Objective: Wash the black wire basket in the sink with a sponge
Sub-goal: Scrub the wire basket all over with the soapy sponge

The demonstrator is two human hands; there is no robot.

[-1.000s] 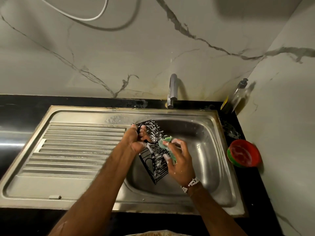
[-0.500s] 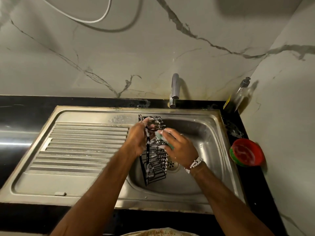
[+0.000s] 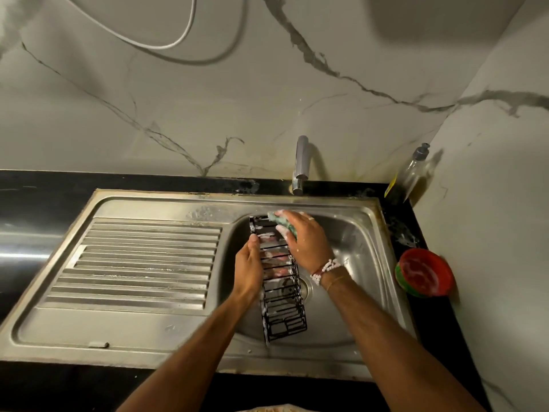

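Scrubbing step underway: left hand (image 3: 248, 270) is gripping the black wire basket (image 3: 279, 281), holding it tilted over the sink (image 3: 368, 233) bowl. Right hand (image 3: 306, 239) is closed on a soapy sponge (image 3: 282, 223), pressing the basket's far end. Next likely: working sponge down the remaining wires.

We record a black wire basket (image 3: 280, 288) flecked with white suds over the silver steel sink (image 3: 383, 251); the draining board (image 3: 142, 263) carries a pattern of parallel raised ribs. The sponge (image 3: 283, 223) is green, smeared with white foam. The countertop (image 3: 44, 191) is black and glossy. The wall (image 3: 208, 108) is pale cream marble with grey veining, crossed by a white cable (image 3: 181, 40). We note a red bowl (image 3: 424, 272) with a green rim, a clear bottle (image 3: 413, 173) with grey pump and yellow label, and a bracelet (image 3: 325, 270) of white beads.
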